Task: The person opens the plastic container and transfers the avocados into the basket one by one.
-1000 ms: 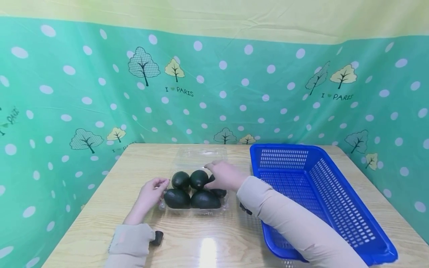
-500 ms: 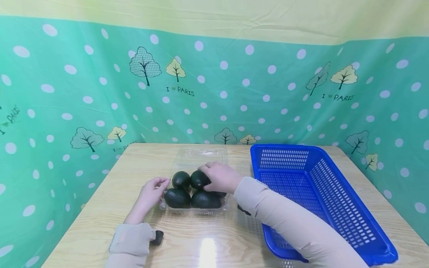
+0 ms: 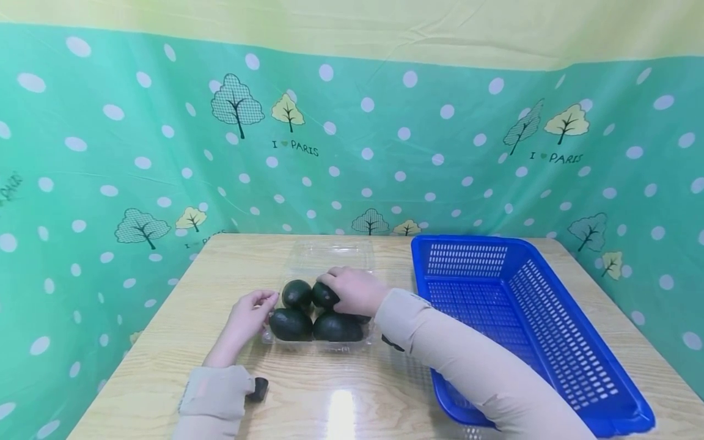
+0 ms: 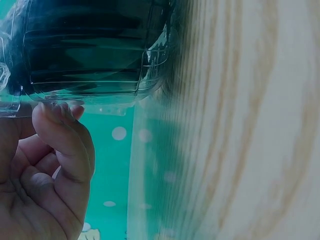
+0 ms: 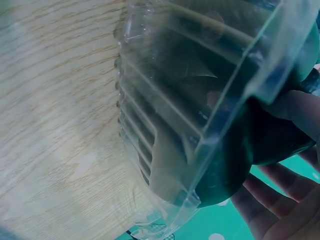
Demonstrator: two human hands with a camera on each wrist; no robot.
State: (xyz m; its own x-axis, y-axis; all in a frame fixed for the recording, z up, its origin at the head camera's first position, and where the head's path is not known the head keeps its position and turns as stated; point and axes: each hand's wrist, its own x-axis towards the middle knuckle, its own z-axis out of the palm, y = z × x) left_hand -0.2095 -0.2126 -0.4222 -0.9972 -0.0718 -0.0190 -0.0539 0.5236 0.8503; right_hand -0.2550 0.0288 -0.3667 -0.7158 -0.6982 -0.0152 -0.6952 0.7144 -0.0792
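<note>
The clear plastic clamshell tray [image 3: 320, 342] sits on the wooden counter [image 3: 341, 391], near its centre and just left of the blue perforated basket [image 3: 528, 318]. The tray's transparent lid [image 3: 330, 253] lies open behind it, flat on the counter.

The tray holds dark green avocados in two rows. In the front row, one avocado [image 3: 289, 324] lies at the left and a second [image 3: 337, 327] at the right, touching each other. In the back row, one avocado [image 3: 297, 294] sits at the left; beside it is the gripped avocado [image 3: 324, 296].

The right hand [image 3: 354, 291] rests over the back right part of the tray. Its fingers are curled around the gripped avocado from above and from the right side. In the right wrist view, the fingers [image 5: 295, 112] wrap the dark fruit [image 5: 272, 137] just beyond the ribbed tray wall [image 5: 165, 130]. The avocado is inside the tray, touching its neighbours.

The left hand [image 3: 249, 315] rests at the left edge of the tray. Its fingers are loosely curled, and the fingertips meet the tray rim. In the left wrist view, the fingertips [image 4: 60, 112] touch the lip of the tray [image 4: 90, 75]; whether they pinch it cannot be told.

The blue basket stands at the right side of the counter, its near corner partly covered by the right sleeve [image 3: 473, 366]. A green dotted curtain [image 3: 385, 140] surrounds the counter.
</note>
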